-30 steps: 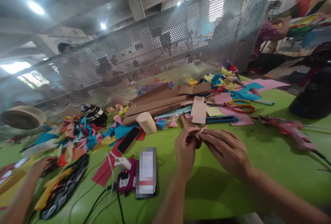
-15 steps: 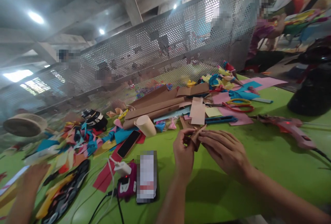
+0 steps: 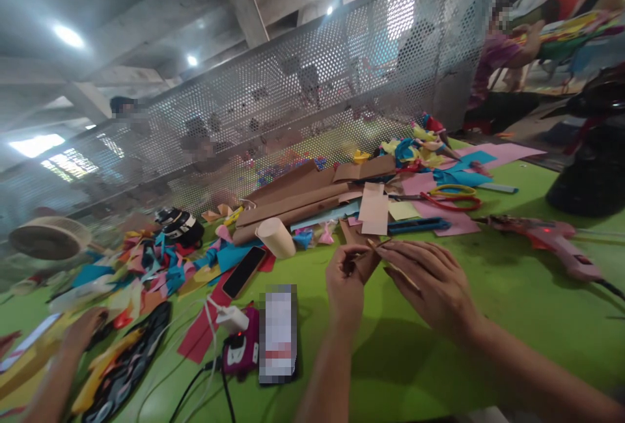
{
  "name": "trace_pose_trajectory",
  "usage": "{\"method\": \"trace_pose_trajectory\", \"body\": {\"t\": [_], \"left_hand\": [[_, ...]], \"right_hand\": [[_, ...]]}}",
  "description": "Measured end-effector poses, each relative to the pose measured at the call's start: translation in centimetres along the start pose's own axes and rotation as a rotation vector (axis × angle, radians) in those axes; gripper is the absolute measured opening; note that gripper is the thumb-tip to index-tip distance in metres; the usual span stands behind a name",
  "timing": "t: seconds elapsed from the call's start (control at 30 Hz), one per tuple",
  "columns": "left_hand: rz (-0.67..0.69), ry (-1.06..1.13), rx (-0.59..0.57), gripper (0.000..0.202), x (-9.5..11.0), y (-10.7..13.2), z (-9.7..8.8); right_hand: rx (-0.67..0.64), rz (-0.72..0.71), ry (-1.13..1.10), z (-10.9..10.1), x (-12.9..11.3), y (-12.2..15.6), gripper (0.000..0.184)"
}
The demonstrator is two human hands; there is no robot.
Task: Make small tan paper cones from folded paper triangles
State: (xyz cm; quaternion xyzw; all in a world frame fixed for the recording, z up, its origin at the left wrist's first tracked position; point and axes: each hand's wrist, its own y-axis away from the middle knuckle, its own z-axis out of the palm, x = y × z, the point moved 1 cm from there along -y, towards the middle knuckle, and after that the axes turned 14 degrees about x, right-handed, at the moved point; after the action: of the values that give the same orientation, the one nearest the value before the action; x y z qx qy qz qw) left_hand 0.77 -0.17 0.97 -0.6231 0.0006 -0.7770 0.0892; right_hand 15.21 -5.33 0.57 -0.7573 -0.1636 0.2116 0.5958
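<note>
Brown paper [image 3: 367, 269], shifted since earlier, pinched in left hand [image 3: 344, 287] and right hand [image 3: 432, 285], folds partly hidden.

Bimanual pinch posture
Left hand [image 3: 346, 283] curled, upright; right hand [image 3: 432, 276] slanted inward — fingers [image 3: 418, 254] together, nearly straight.

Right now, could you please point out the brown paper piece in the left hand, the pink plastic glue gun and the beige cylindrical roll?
Brown paper piece [image 3: 368, 267], head view: its lower part.
Pink plastic glue gun [image 3: 559, 236], head view: its body.
Beige cylindrical roll [image 3: 277, 240], head view: curved side.
</note>
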Motion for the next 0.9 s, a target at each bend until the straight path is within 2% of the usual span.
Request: {"method": "trace_pose_trajectory", "body": {"t": [0.17, 0.43, 0.9], "left_hand": [[-0.093, 0.076, -0.020, 0.022, 0.69, 0.19, 0.39], [-0.102, 0.092, -0.049, 0.029, 0.99, 0.22, 0.54], [-0.078, 0.150, -0.128, 0.028, 0.78, 0.24, 0.47]], "right_hand": [[0.008, -0.007, 0.011, -0.07, 0.11, 0.09, 0.045], [-0.009, 0.035, 0.012, -0.14, 0.17, 0.26, 0.051], [-0.004, 0.023, -0.012, -0.20, 0.09, 0.06, 0.044]]}}
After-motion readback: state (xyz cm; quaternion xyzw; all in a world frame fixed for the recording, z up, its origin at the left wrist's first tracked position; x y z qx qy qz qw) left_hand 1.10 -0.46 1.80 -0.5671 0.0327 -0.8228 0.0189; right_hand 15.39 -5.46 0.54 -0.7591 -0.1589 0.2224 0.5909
